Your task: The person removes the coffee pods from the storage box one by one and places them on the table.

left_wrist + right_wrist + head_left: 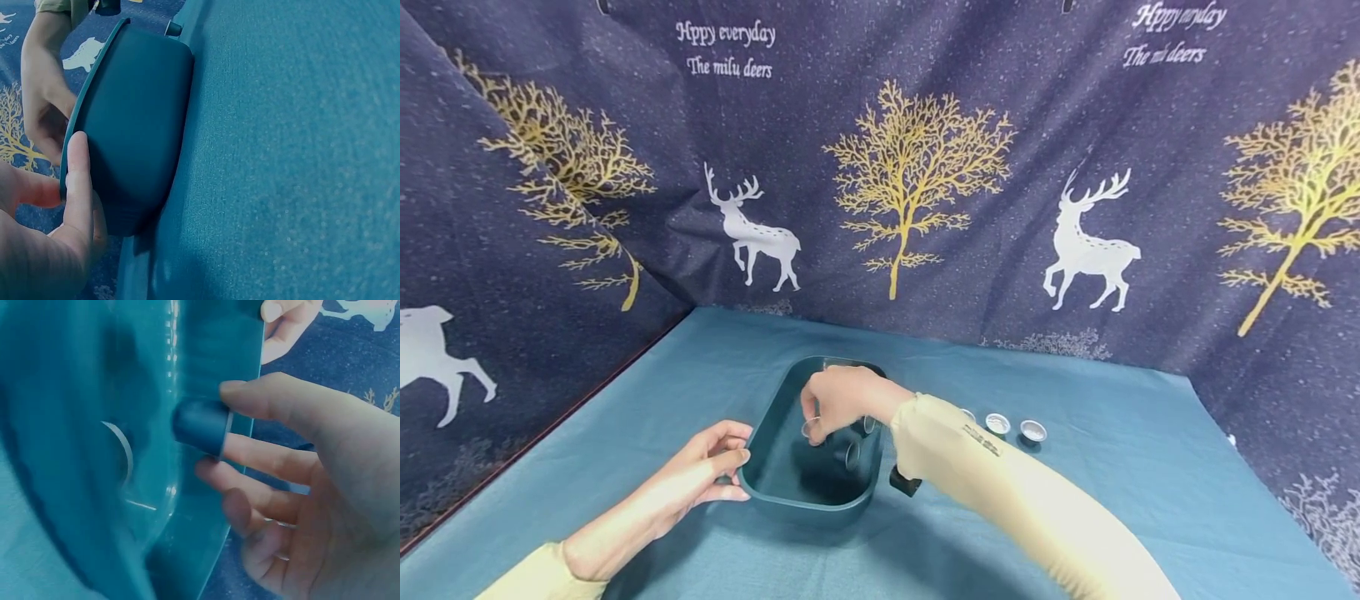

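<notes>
A dark green rectangular bin [797,503] stands on the cloth. My left hand [703,467] grips its left rim, thumb on the rim and fingers against the outer wall [137,119]. Inside the bin, my right hand [842,396] pinches a dark blue coffee capsule [201,427] by its rim between thumb and fingers; the capsule appears tilted on its side above the bin floor. Two more dark capsules with pale rims lie in the bin, one nearer the front [852,456] and another by the right wall [869,424]. My right hand may hide others.
To the right of the bin, small capsules [997,425] [1033,432] stand on the blue cloth [1105,467], one partly behind my right sleeve [992,467]. A dark curtain [962,317] with trees and deer hangs behind the table and along its left side.
</notes>
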`<state>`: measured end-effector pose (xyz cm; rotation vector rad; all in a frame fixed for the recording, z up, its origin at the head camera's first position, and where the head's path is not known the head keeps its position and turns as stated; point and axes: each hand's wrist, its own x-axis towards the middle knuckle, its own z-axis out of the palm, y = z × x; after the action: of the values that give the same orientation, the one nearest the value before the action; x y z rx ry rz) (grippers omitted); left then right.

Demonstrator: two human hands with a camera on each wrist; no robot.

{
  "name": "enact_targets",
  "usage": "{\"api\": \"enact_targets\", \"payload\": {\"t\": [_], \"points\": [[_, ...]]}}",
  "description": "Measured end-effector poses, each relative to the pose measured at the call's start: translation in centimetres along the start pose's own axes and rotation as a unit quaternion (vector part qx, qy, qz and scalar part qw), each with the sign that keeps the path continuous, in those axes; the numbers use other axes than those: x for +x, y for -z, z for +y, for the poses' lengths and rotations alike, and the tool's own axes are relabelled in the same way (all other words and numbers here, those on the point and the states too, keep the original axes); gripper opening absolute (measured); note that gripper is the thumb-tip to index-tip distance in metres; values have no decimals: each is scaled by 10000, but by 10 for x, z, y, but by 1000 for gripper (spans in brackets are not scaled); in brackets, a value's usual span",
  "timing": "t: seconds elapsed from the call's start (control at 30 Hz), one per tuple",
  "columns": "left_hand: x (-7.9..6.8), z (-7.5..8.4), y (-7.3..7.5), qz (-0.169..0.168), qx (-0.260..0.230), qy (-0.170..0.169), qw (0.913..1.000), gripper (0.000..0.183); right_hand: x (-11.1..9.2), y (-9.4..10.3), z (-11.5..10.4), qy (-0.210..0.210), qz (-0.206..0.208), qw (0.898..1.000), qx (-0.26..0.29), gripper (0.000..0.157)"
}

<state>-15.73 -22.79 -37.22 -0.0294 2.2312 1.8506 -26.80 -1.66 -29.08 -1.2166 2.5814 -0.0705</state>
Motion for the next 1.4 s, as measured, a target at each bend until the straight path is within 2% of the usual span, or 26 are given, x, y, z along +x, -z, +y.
{"api": "enact_targets", "payload": {"t": [0.17, 0.4, 0.6, 0.97, 1.2, 1.4], "points": [[1, 0, 1, -15, -7, -5, 10000, 50, -13, -5, 6, 270, 479, 9983, 168, 16], [1, 0, 0, -39, -7, -8, 10000, 50, -33, -15, 12, 561, 841, 9943, 346, 21], [0, -1, 1, -88, -22, -6, 10000, 51, -50, -21, 22, 807, 1245, 9836, 1024, 25], [0, -2, 1, -63, -6, -29, 10000, 50, -83, -41, 40, 812, 2230, 9582, 1597, 32], [-1, -2, 3, -133, 0, -53, 9999, 52, -107, -51, 54, 798, 2580, 9490, 1628, 31], [0, -2, 6, -264, -78, -132, 9995, 56, -124, -57, 68, 559, 2793, 9443, 1645, 32]]}}
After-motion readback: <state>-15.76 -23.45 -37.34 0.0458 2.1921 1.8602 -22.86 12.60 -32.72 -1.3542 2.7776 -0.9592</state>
